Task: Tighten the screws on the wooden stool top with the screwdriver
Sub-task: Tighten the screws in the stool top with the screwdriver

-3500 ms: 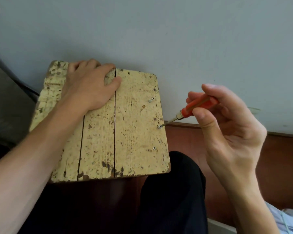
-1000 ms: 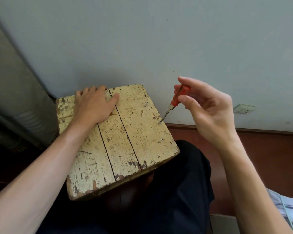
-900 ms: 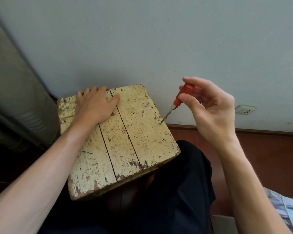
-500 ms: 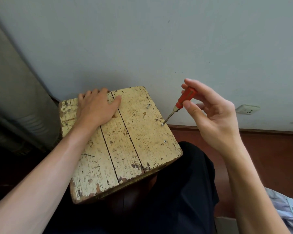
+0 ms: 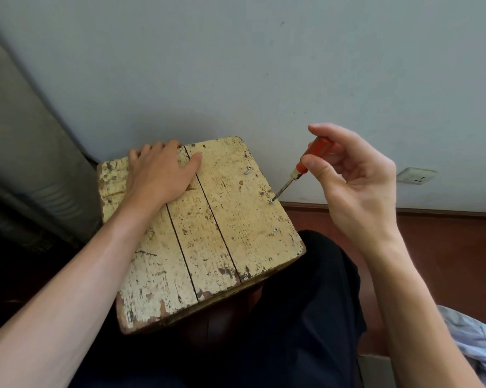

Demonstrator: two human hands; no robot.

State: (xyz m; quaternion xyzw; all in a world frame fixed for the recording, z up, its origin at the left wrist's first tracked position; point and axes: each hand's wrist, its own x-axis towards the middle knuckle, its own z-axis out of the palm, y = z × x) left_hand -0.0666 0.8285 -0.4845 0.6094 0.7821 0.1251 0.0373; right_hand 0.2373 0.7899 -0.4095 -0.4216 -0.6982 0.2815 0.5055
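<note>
Presently, stool top (image 5: 208,233) tilted on the lap, wall just behind its far edge, left hand (image 5: 159,175) flat on the far planks, right hand (image 5: 356,180) pinching the screwdriver (image 5: 306,166), tip on the middle screw (image 5: 271,202) at the right edge, open room beside.

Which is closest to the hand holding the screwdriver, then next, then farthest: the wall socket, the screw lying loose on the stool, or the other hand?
From the right hand:
1. Wall socket, just to its right on the wall.
2. Loose screw, to its left on the stool top.
3. Left hand, farther left, pressing the stool.
</note>
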